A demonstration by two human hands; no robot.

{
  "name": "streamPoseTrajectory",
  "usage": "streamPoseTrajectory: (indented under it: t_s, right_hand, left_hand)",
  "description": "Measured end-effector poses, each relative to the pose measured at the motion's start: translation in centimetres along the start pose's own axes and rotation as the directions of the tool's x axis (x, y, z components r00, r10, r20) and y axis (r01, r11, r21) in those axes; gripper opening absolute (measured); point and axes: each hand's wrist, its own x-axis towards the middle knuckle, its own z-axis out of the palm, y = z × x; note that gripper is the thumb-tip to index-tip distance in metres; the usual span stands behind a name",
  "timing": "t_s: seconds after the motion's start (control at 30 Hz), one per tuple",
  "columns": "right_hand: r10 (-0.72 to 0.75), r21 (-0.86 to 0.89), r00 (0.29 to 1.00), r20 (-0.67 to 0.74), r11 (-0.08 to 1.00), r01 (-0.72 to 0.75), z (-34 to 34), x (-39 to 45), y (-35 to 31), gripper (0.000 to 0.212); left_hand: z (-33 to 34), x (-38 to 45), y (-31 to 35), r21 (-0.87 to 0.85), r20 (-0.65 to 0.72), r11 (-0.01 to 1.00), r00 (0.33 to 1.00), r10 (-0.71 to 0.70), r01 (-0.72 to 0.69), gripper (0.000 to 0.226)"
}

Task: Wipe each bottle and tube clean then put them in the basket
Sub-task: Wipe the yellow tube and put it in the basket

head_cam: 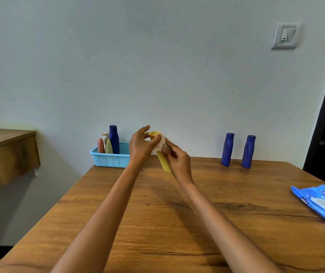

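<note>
The yellow tube is held up over the far part of the surface, between the two hands, its long axis slanting from the cap end up and to the left down toward the right. The left hand has the upper end, fingers curled round the cap, with a white wipe bunched against the tube just below. The right hand pinches the tube's middle and touches the wipe; how much of the wipe each hand has I cannot tell.

The basket sits on the far left edge of the surface, just left of the left hand and a little lower. That hand is plainly the nearer one. Inside it already stand a blue bottle and three tubes, all upright at the left end, so the free room is at the right end, nearest the hands.

Two more blue bottles stand well off to the right by the wall, not yet wiped by the look of it. A wipes pack lies at the right edge.

I'd judge the coming move a short carry left, then tipping the tube upright to drop it in.
</note>
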Motion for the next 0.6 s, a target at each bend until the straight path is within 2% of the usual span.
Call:
streamPoseTrajectory:
  t_s: [0.1, 0.17, 0.3, 0.37, 0.43, 0.5, 0.6]
  right_hand:
    - [0.065, -0.107, 0.997, 0.034, 0.992, -0.061, -1.0, -0.6, 1.8, 0.040]
    - [0.106, -0.139, 0.994, 0.036, 0.985, -0.100, -1.8, -0.8, 2.6, 0.033]
    - [0.145, -0.003, 0.967, -0.211, 0.989, -0.149, -2.9, 0.0, 2.2, 0.027]
    - [0.106, 0.023, 0.960, -0.258, 0.994, -0.104, -3.5, 1.1, 1.0, 0.026]
    - [0.065, 0.036, 0.981, -0.182, 0.998, -0.059, -3.9, 1.9, -0.3, 0.026]
    - [0.087, 0.038, 0.996, -0.027, 0.996, -0.086, -3.9, 2.3, -1.6, 0.028]
    - [0.118, -0.195, 0.970, 0.210, 0.978, -0.077, -3.8, 2.7, -2.6, 0.039]
  left_hand:
    - [0.0, -0.2, -0.4, 0.009, 0.005, 1.000, 1.000, 0.012, -0.012, 0.064]
    - [0.1, -0.5, -0.8, 0.045, 0.058, 0.998, 0.997, 0.041, -0.044, 0.069]
    - [0.7, -1.2, -0.6, 0.091, 0.251, 0.981, 0.957, 0.145, -0.173, 0.079]
    - [1.3, -1.5, -0.2, 0.140, 0.335, 0.957, 0.921, 0.197, -0.256, 0.084]
    - [1.8, -1.6, 0.0, 0.185, 0.399, 0.935, 0.893, 0.209, -0.301, 0.089]
    - [2.0, -1.8, 0.0, 0.195, 0.427, 0.928, 0.880, 0.210, -0.316, 0.093]
    - [2.0, -1.7, -0.2, 0.228, 0.416, 0.918, 0.885, 0.210, -0.325, 0.097]
